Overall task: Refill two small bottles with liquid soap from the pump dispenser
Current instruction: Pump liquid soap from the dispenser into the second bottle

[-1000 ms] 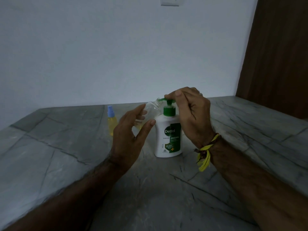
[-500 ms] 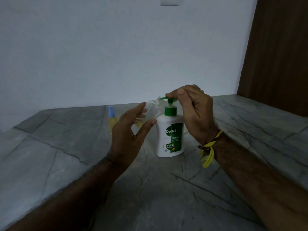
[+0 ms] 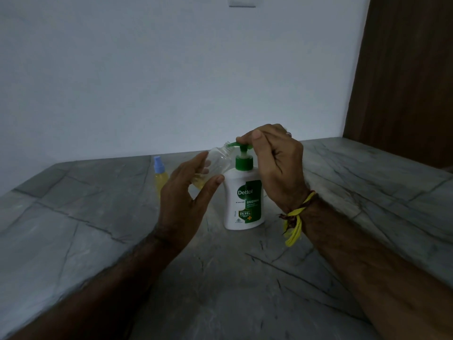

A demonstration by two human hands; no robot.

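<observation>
A white pump dispenser [image 3: 242, 204] with a green label and green pump head stands upright on the grey marble counter [image 3: 245, 278]. My right hand [image 3: 274, 165] sits on the pump head, fingers curled over it, thumb on top. My left hand [image 3: 186, 192] holds a small clear bottle [image 3: 218, 160] tilted, its open mouth against the green spout; a little yellow liquid lies at its bottom. A second small bottle [image 3: 160, 176], yellow inside with a blue spray cap, stands upright to the left, behind my left hand.
A white wall rises behind the counter, with a switch plate [image 3: 242, 1] at the top. A brown wooden panel [image 3: 404, 82] fills the right side. A yellow thread is tied on my right wrist.
The pump head has risen a little under my right hand. My left hand and the clear bottle stay at the spout.
</observation>
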